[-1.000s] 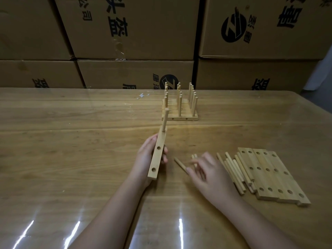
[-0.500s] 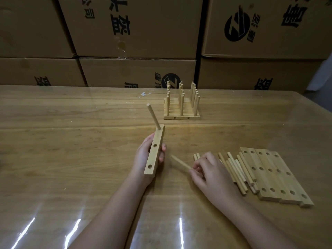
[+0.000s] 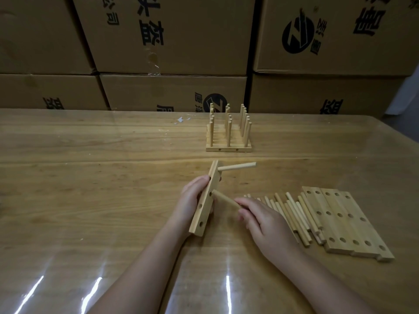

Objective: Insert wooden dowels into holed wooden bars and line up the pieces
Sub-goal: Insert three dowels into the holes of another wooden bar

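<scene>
You see a dim, warm, soft-focus view; overhead light streaks white glare across the glossy surface (image 3: 95,200) nearest you, and wide-angle distortion bends the edges.

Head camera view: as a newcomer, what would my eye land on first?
First, the two hands at centre: the left hand grips a pale wooden bar with round holes, one round wooden dowel jutting from its far end, while the right hand pinches a second dowel, tip at a middle hole. Beyond stands a block of finished bars bristling with upright dowels, before stacked brown cardboard boxes.
</scene>
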